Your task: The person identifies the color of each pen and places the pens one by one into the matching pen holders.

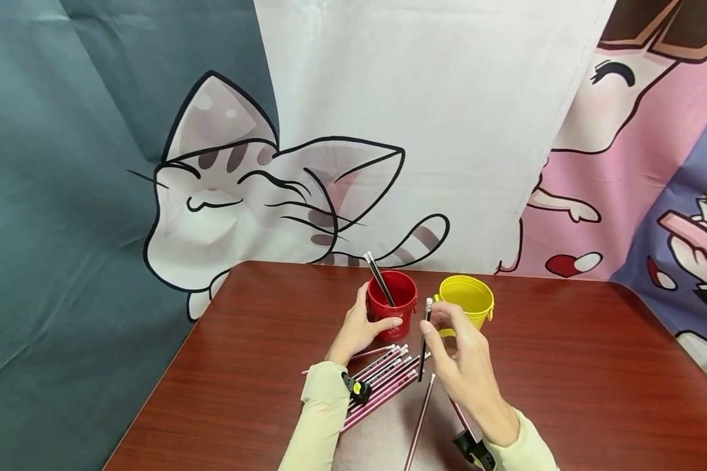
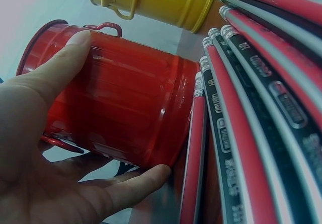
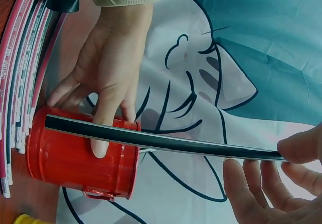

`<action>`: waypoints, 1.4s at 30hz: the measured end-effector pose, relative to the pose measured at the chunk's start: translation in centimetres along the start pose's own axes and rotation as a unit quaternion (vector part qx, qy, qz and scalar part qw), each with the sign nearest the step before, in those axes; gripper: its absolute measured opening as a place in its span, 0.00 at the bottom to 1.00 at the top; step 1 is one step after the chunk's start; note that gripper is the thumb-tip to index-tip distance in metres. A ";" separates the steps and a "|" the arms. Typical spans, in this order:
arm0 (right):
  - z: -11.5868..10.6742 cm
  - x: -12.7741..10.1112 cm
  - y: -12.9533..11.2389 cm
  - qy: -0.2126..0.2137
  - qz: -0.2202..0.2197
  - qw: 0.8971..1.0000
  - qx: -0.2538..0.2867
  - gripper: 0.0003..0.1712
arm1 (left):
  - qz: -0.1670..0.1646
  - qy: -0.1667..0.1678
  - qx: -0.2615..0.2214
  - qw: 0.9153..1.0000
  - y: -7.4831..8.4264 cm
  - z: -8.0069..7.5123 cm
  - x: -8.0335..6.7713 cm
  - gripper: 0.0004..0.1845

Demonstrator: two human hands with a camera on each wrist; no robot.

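My left hand (image 1: 359,330) curls round the red tin (image 1: 392,302), steadying it on the table (image 1: 565,366); my right hand (image 1: 462,366) pinches a black pencil (image 1: 425,340) upright just beside it; next, I judge, tip it in beside the one standing there.

Loose pencil (image 1: 418,424) cut off by the head view's bottom edge, pencil pile (image 1: 383,383) partly hidden under left sleeve (image 1: 324,418)

Red cup (image 1: 392,302), yellow bucket (image 1: 467,299) side by side; pencil row (image 1: 383,379) before them; right tabletop (image 1: 595,373) open.
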State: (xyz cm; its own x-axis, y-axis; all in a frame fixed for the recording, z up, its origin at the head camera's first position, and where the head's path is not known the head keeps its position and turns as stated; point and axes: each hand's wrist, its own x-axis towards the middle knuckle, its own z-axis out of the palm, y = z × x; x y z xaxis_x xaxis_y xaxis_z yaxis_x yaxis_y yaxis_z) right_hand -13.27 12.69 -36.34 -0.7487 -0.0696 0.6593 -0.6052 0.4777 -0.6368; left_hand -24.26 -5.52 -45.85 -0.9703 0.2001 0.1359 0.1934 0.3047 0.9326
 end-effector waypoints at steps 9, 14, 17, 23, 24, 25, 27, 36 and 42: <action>0.2 0.4 0.0 0.014 0.013 1.000 -0.003 0.19 | -0.003 0.001 0.002 1.000 0.1 0.0 0.0 0.48; 0.5 1.9 -0.1 0.035 0.006 0.999 -0.007 0.18 | -0.004 0.001 0.007 1.000 0.2 -0.2 0.1 0.48; 0.6 3.3 -0.3 0.048 -0.011 0.999 -0.008 0.18 | -0.003 0.002 0.009 1.000 0.2 -0.3 0.1 0.48; 0.5 5.8 -0.3 0.068 -0.039 0.997 -0.017 0.15 | -0.003 0.000 0.015 1.000 0.2 -0.1 0.1 0.48; 0.6 6.1 -0.3 0.071 -0.043 0.996 -0.020 0.15 | -0.004 0.000 0.016 1.000 0.1 -0.1 0.1 0.48; 0.6 6.5 -0.3 0.073 -0.047 0.996 -0.021 0.14 | -0.004 0.001 0.017 1.000 0.1 -0.1 0.1 0.48; 0.6 7.2 -0.7 0.077 -0.046 0.996 -0.017 0.13 | -0.007 0.002 0.015 1.000 0.2 -0.2 0.1 0.48; 1.4 9.4 -0.7 0.083 -0.031 0.996 0.009 0.13 | -0.015 0.006 0.015 1.000 0.2 -0.2 0.3 0.48; 2.2 10.2 0.1 0.086 -0.030 0.996 0.019 0.13 | -0.009 0.007 0.017 1.000 0.1 0.0 0.2 0.48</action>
State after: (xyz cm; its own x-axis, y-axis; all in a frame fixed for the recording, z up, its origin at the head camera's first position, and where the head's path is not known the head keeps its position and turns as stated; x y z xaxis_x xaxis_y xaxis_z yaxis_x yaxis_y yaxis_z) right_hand -21.52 10.14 -30.57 -0.6548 0.0552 0.7538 -0.6603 0.4435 -0.6061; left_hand -24.46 -5.43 -45.68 -0.9756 0.1819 0.1233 0.1800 0.3390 0.9234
